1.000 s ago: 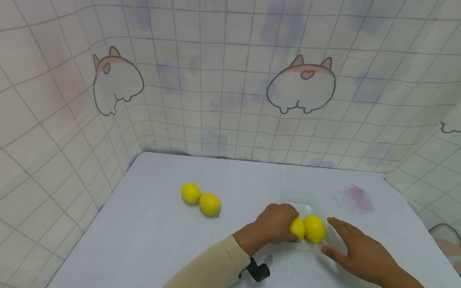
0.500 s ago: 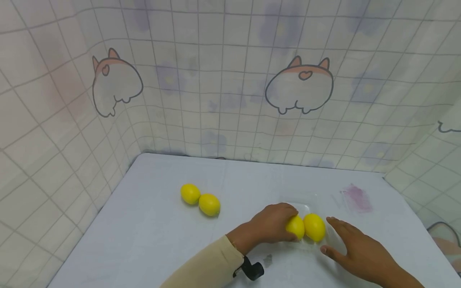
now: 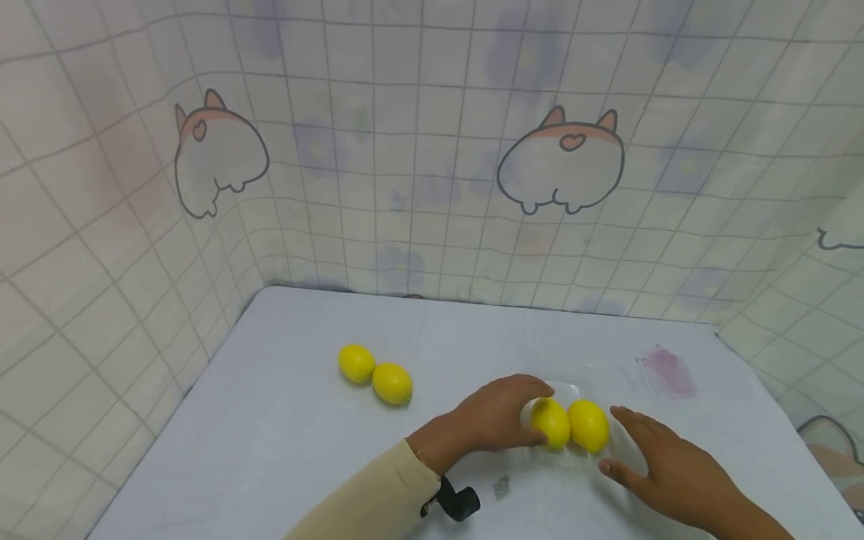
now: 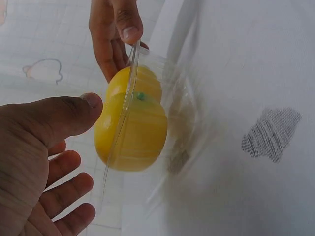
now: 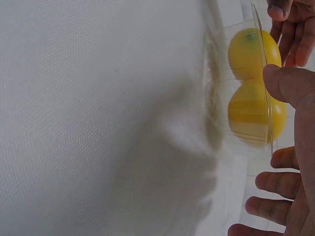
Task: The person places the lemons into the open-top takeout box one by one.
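Note:
Two yellow lemons lie side by side in a clear plastic container, the left lemon (image 3: 550, 426) and the right lemon (image 3: 589, 426). The container's thin rim (image 5: 257, 20) shows in the right wrist view. My left hand (image 3: 496, 416) is just left of the left lemon, thumb and fingers spread apart with nothing held. In the left wrist view its thumb (image 4: 74, 114) overlaps the near lemon. On the container's right side my right hand (image 3: 682, 472) hovers with straight, parted fingers, its fingertips close to the rim.
Two more lemons touch each other on the white table, a rear lemon (image 3: 356, 364) and a front lemon (image 3: 393, 383). A pink smudge (image 3: 667, 372) marks the table at the right. Behind the table hangs a grid-patterned curtain (image 3: 432, 150).
My left hand has let go of the left lemon and drawn back to the left, baring more of it. That lemon has shifted slightly left. The right hand has hardly moved.

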A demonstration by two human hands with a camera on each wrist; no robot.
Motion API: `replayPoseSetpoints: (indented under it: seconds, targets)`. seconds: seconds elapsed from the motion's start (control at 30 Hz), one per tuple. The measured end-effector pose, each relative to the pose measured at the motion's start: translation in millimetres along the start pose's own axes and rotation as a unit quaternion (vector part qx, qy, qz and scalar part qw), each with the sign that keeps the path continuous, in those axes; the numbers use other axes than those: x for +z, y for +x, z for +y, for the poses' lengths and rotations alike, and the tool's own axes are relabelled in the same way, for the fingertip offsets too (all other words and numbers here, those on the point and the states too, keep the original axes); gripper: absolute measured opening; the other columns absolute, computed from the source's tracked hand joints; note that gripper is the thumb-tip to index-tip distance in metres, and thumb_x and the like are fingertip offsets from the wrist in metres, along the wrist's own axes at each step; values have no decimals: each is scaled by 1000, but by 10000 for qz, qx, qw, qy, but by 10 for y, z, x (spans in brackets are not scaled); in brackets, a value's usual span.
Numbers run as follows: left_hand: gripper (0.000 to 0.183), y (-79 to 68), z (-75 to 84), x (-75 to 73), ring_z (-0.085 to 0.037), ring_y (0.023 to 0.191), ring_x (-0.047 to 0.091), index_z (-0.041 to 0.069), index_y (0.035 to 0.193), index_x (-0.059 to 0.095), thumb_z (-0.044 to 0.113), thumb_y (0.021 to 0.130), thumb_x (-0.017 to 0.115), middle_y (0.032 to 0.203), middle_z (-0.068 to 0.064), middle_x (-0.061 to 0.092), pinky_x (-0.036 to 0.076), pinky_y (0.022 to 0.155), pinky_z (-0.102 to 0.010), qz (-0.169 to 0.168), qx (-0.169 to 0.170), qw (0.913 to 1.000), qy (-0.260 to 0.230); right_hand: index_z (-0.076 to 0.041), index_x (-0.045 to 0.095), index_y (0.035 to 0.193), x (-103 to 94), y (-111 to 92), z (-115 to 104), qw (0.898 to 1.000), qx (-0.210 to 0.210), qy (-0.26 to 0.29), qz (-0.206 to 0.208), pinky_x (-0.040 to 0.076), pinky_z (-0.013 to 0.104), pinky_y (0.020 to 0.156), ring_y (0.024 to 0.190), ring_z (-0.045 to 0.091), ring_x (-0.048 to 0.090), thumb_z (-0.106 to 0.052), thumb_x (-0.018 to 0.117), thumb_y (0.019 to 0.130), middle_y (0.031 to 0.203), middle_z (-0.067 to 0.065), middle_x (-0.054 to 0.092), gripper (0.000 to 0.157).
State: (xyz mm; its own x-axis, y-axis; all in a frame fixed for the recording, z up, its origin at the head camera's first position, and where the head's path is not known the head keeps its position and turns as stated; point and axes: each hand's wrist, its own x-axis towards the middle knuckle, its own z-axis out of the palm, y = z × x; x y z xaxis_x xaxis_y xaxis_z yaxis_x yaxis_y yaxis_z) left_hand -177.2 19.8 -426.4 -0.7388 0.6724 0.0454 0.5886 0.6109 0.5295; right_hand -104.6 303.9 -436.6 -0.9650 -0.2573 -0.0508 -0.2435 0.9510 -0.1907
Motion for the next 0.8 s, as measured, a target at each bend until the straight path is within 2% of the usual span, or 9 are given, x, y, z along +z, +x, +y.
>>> replayPoseSetpoints:
  seconds: [0.2, 0.5, 0.8]
  targets:
    - [62, -79, -110, -57, -7, 138, 46, 25, 145, 58, 35, 89, 82, 148, 12, 53, 37, 115, -30, 96, -54, 9994, -328, -6, 44, 153, 11, 25, -7, 9999, 38, -37, -93, 54, 66, 85, 126, 45, 56, -80, 55, 87, 149, 22, 51, 100]
    - [61, -231, -256, -129, -8, 139, 45, 26, 145, 57, 36, 90, 81, 148, 12, 52, 37, 116, -33, 196, -183, 9989, -375, -8, 44, 153, 37, 20, 8, 10000, 34, -38, -24, 54, 66, 85, 127, 44, 55, -81, 54, 86, 149, 20, 51, 99]
    - [60, -397, -380, -216, -13, 140, 45, 28, 144, 58, 35, 90, 81, 149, 11, 51, 38, 116, -39, 361, -515, 9967, -511, -8, 44, 153, 32, 6, 16, 10000, 41, -64, 15, 53, 66, 85, 127, 44, 55, -81, 54, 86, 150, 20, 50, 100]
